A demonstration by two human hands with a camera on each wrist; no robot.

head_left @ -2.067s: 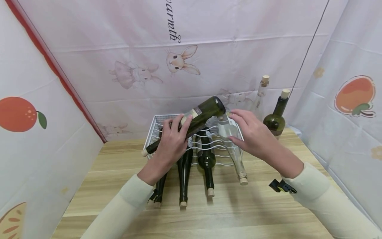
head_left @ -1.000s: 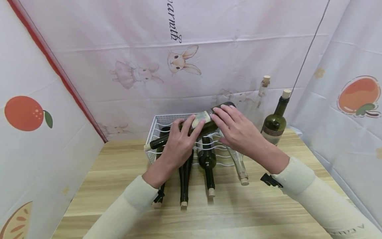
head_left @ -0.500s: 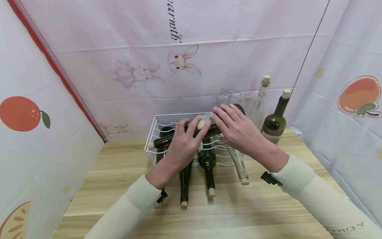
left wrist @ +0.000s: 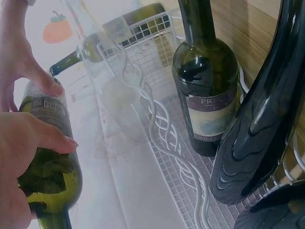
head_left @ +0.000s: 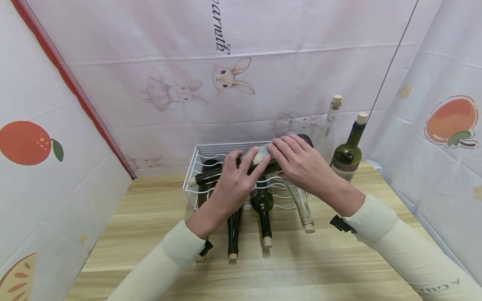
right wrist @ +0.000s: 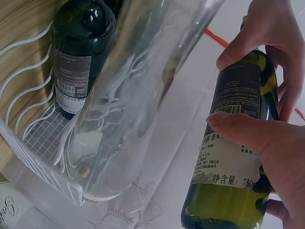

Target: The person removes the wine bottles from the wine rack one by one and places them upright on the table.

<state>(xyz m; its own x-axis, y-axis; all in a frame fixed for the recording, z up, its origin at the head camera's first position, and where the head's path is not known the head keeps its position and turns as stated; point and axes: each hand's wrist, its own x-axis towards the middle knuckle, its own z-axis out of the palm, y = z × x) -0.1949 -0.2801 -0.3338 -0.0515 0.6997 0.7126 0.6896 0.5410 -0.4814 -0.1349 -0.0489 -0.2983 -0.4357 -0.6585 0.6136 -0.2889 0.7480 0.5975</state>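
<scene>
Wine bottle, green and labelled, is being held crosswise above the white wire rack, the left hand gripping it toward its neck, the right hand toward its base. Beneath, three dark bottles and a clear bottle are resting in the rack.

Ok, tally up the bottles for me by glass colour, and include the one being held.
Dark bottles: 5 (1 held, 3 in the white wire rack, 1 standing)
Clear bottles: 2 (1 in the rack, 1 standing)
Total: 7
</scene>
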